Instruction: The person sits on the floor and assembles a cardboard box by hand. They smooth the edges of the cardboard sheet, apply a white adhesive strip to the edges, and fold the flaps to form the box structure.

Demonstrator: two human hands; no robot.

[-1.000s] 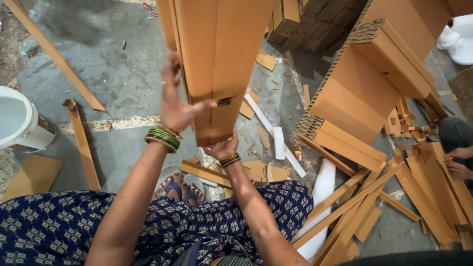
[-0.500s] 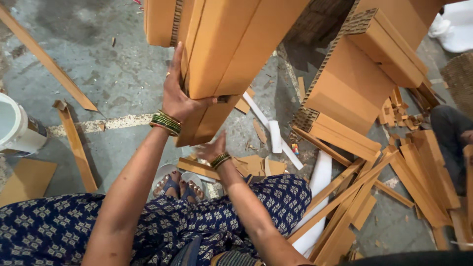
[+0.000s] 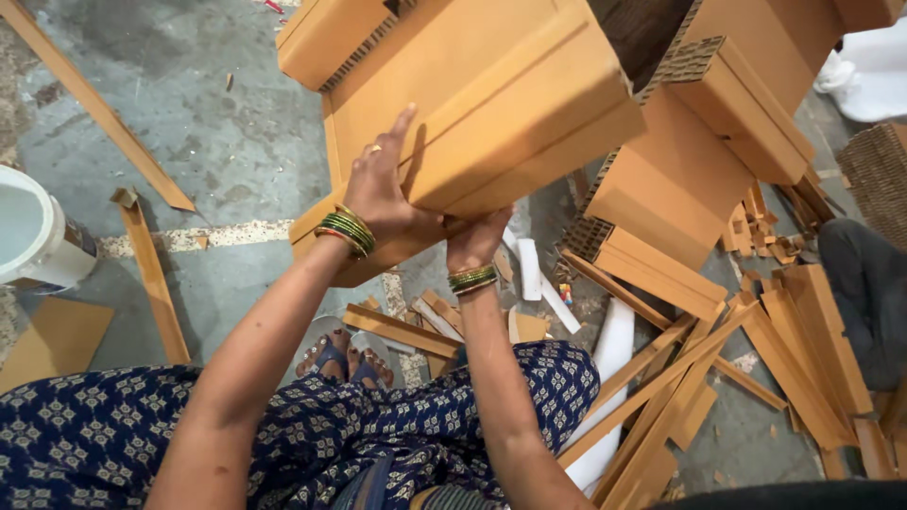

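White plastic bucket (image 3: 33, 236) sits far left on the grey concrete floor (image 3: 217, 151), thin brown cardboard strips (image 3: 151, 274) beside it. Left hand (image 3: 378, 194) lies flat, fingers spread, against the face of the stacked brown corrugated cardboard panels (image 3: 491, 113), raised at chest height. Right hand (image 3: 477, 241) grips the lower edge from beneath; how far those fingers curl I can't tell. Looks like I'm mid-way squaring up and turning the bundle. Steady support underneath matters, or the layers could slide. Finished cardboard blocks (image 3: 680, 179) piled right, offcuts (image 3: 794, 340) below.
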